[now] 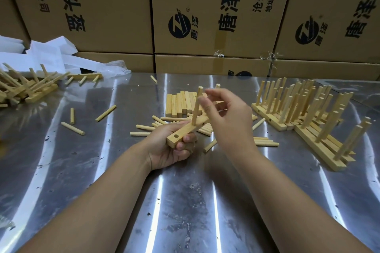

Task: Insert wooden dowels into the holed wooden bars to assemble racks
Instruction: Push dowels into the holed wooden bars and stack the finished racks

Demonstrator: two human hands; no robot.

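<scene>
The left hand [171, 151] is curled tight round the near end of a pale square-edged wooden bar with drilled holes [186, 132], holding it just above the scuffed steel table [185, 201]. One slim round wooden dowel [196, 107] stands upright in it. The right hand [228, 117] hovers beside that dowel, fingers loosely spread; I cannot tell whether it holds anything. These pieces look light, stiff and smooth, so they are likely easy to pinch yet prone to roll. I'd take a dowel near its upper half and steady the bar close to the hole. Finished racks of upright pegs [308, 113] stand to the right.
</scene>
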